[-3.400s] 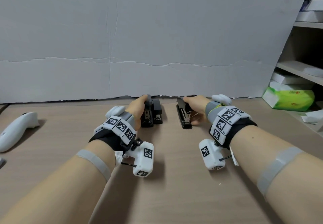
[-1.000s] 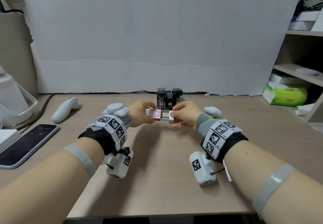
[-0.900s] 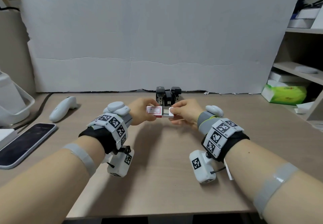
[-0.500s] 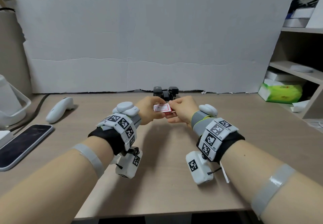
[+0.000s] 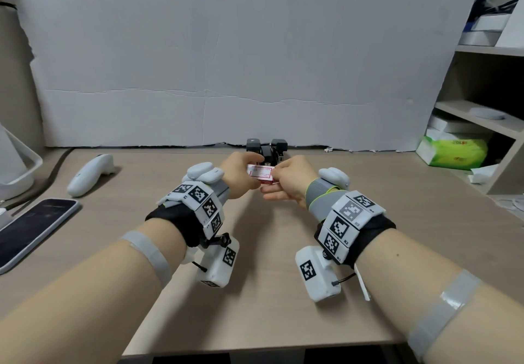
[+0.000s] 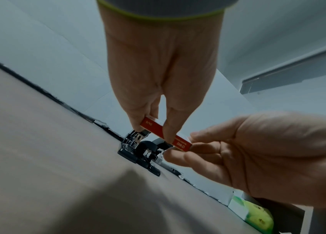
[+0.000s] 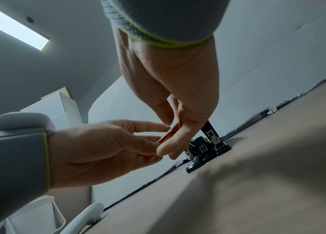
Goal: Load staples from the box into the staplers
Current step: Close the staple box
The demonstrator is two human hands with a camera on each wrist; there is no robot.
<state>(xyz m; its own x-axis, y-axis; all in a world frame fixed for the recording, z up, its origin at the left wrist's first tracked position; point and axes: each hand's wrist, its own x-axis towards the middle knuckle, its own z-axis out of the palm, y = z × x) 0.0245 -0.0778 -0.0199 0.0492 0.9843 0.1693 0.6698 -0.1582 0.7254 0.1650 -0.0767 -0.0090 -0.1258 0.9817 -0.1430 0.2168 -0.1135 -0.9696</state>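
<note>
A small red and white staple box point(image 5: 261, 173) is held above the wooden table point(image 5: 263, 315) between both hands. My left hand point(image 5: 249, 172) pinches its left part between thumb and fingers; in the left wrist view the box point(image 6: 158, 129) shows its red side. My right hand point(image 5: 276, 177) pinches the box's right end point(image 7: 170, 134). The box looks closed. Just behind it, several black staplers point(image 5: 266, 149) stand together at the foot of the backdrop with their tops swung up, their metal channels point(image 6: 136, 140) showing.
A white controller point(image 5: 90, 175) and a dark phone point(image 5: 31, 230) lie at the left, beside a white container point(image 5: 17, 165). A white board point(image 5: 226, 51) closes off the back. A shelf unit with a green tissue pack point(image 5: 453, 153) stands at the right.
A second ago the box's inner tray was slid out toward my right hand. My hands have come together since, and the tray is back inside the sleeve.
</note>
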